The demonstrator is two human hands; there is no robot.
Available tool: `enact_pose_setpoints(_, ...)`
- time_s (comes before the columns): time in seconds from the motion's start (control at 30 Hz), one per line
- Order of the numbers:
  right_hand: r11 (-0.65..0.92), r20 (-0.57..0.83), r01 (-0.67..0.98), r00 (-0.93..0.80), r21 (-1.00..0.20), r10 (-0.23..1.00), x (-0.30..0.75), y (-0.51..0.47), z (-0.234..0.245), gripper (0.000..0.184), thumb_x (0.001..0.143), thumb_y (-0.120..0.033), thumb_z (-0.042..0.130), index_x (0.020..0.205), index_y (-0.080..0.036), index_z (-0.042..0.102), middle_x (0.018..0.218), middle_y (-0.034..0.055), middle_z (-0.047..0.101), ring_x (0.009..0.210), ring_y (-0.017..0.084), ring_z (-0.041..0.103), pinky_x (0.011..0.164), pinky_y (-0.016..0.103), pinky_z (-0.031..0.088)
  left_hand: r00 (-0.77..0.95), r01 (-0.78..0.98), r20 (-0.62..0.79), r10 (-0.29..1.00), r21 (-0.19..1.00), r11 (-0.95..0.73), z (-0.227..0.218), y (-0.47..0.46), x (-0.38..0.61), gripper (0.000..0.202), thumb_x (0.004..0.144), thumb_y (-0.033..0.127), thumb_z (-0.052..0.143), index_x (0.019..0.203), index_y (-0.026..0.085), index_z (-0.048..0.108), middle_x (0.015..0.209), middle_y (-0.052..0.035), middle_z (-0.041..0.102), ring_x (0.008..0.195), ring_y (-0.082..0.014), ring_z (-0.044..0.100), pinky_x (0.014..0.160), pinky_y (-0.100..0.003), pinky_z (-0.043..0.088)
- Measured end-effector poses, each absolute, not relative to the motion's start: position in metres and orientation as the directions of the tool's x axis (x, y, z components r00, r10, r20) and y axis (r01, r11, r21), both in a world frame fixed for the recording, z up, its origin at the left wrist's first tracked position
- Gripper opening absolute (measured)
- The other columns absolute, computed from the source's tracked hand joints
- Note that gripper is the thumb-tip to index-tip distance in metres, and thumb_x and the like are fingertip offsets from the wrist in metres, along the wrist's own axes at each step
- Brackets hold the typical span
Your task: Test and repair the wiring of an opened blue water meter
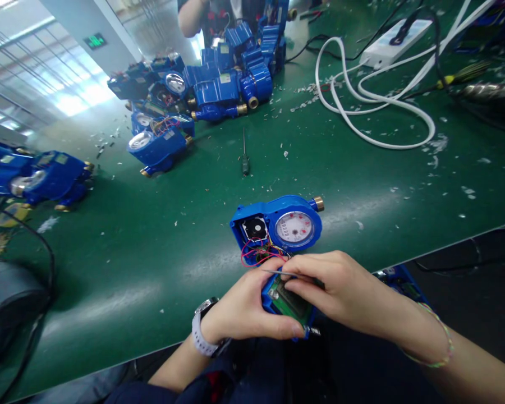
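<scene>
My left hand (252,308) is closed around a blue plastic housing (267,292) with a green circuit board (292,306) set in it. Between the fingers of my right hand (326,280) is a thin pointed metal tool (278,272), perhaps tweezers; its tip points left above the housing. Just beyond my hands lies an opened blue water meter (273,209), with a round white dial (295,229) and a brass threaded end (318,203). Red and other thin wires (252,255) run from its open compartment toward the housing; their near ends are hidden by my fingers.
Blue meters (216,84) are piled at the back, more (46,177) at left. A screwdriver (244,160) lies mid-table. White cable (374,109) loops beside a power strip (398,45). Scraps litter the green table (151,241). Another person's arm (191,17) shows behind the pile.
</scene>
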State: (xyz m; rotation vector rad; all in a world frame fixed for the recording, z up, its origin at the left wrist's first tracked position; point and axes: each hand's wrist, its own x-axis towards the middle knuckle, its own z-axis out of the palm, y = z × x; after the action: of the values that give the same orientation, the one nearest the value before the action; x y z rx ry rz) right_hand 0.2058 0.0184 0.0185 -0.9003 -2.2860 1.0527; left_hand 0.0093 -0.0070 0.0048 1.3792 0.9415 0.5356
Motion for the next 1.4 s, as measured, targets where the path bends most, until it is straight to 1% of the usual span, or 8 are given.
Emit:
enact_pose_setpoints(0.2, 0.521, 0.157, 0.356, -0.690, -0.776, 0.706, 0.211, 0.024, 0.015, 0.015, 0.099, -0.018, 0.045, 0.088, -0.019, 0.055, 0.079, 0.0012, 0.064, 0.064, 0.015, 0.060, 0.057, 0.025, 0.038, 0.554, 0.135, -0.257, 0.792, 0.966, 0.219, -0.005, -0.008, 0.006, 0.072, 0.065, 0.041, 0.082, 0.127, 0.016, 0.055, 0.125, -0.0086, 0.061, 0.111, -0.0296, 0.059, 0.099, -0.040, 0.047)
enact_pose_setpoints(0.37, 0.556, 0.255, 0.330, -0.637, -0.763, 0.727, 0.215, 0.020, 0.015, 0.015, 0.102, -0.019, 0.045, 0.090, -0.019, 0.054, 0.081, -0.0009, 0.063, 0.066, 0.012, 0.059, 0.058, 0.023, 0.040, 0.570, 0.113, -0.220, 0.792, 0.975, 0.189, -0.012, -0.010, 0.003, 0.091, 0.067, 0.048, 0.082, 0.144, 0.021, 0.041, 0.147, -0.0098, 0.049, 0.133, -0.0354, 0.047, 0.115, -0.049, 0.033)
enact_pose_setpoints(0.53, 0.760, 0.336, 0.394, -0.723, -0.518, 0.604, 0.211, 0.018, 0.015, 0.030, 0.106, -0.023, 0.035, 0.129, -0.018, 0.052, 0.097, 0.0037, 0.064, 0.073, 0.017, 0.063, 0.058, 0.028, 0.043, 0.552, 0.086, -0.155, 0.819, 0.988, 0.129, -0.011, -0.011, 0.006, 0.084, 0.068, 0.044, 0.082, 0.141, 0.022, 0.046, 0.144, -0.0088, 0.053, 0.133, -0.0341, 0.048, 0.117, -0.048, 0.032)
enact_pose_setpoints(0.63, 0.821, 0.349, 0.432, -0.754, -0.374, 0.556, 0.212, 0.017, 0.012, 0.031, 0.106, -0.023, 0.032, 0.128, -0.018, 0.054, 0.089, 0.0032, 0.062, 0.063, 0.018, 0.060, 0.051, 0.032, 0.039, 0.543, 0.070, -0.152, 0.826, 0.988, 0.136, -0.011, -0.012, 0.006, 0.085, 0.067, 0.044, 0.083, 0.141, 0.022, 0.046, 0.146, -0.0087, 0.052, 0.134, -0.0331, 0.047, 0.118, -0.047, 0.030)
enact_pose_setpoints(0.77, 0.848, 0.410, 0.414, -0.746, -0.330, 0.524, 0.217, 0.015, 0.007, 0.031, 0.104, -0.017, 0.034, 0.125, -0.013, 0.056, 0.081, 0.0033, 0.060, 0.063, 0.018, 0.057, 0.054, 0.032, 0.039, 0.543, 0.080, -0.171, 0.822, 0.985, 0.152, -0.010, -0.011, 0.006, 0.089, 0.067, 0.044, 0.084, 0.143, 0.021, 0.044, 0.147, -0.0096, 0.050, 0.135, -0.0334, 0.046, 0.119, -0.046, 0.029)
enact_pose_setpoints(1.03, 0.703, 0.295, 0.380, -0.712, -0.601, 0.637, 0.215, 0.018, 0.012, 0.021, 0.103, -0.018, 0.041, 0.102, -0.016, 0.062, 0.089, 0.0037, 0.063, 0.075, 0.017, 0.061, 0.062, 0.028, 0.042, 0.558, 0.211, -0.172, 0.811, 0.976, 0.062, -0.010, -0.012, 0.004, 0.090, 0.068, 0.047, 0.081, 0.144, 0.020, 0.040, 0.147, -0.0111, 0.049, 0.134, -0.0322, 0.047, 0.117, -0.045, 0.032)
enact_pose_setpoints(1.23, 0.729, 0.192, 0.435, -0.776, -0.529, 0.601, 0.210, 0.022, 0.011, 0.023, 0.099, -0.011, 0.035, 0.088, -0.017, 0.054, 0.078, 0.0039, 0.059, 0.063, 0.020, 0.060, 0.052, 0.032, 0.035, 0.549, 0.271, -0.203, 0.811, 0.961, 0.057, -0.007, -0.013, 0.007, 0.072, 0.070, 0.040, 0.079, 0.131, 0.014, 0.051, 0.130, -0.0120, 0.061, 0.118, -0.0305, 0.058, 0.106, -0.042, 0.044)
enact_pose_setpoints(1.4, 0.521, 0.123, 0.368, -0.716, -0.770, 0.687, 0.230, 0.020, 0.022, 0.014, 0.099, -0.017, 0.043, 0.089, -0.022, 0.049, 0.077, -0.0019, 0.057, 0.062, 0.014, 0.056, 0.055, 0.024, 0.041, 0.549, 0.199, -0.163, 0.820, 0.978, 0.061, -0.010, -0.014, 0.003, 0.089, 0.071, 0.040, 0.080, 0.146, 0.021, 0.036, 0.151, -0.0121, 0.045, 0.136, -0.0329, 0.045, 0.117, -0.047, 0.032)
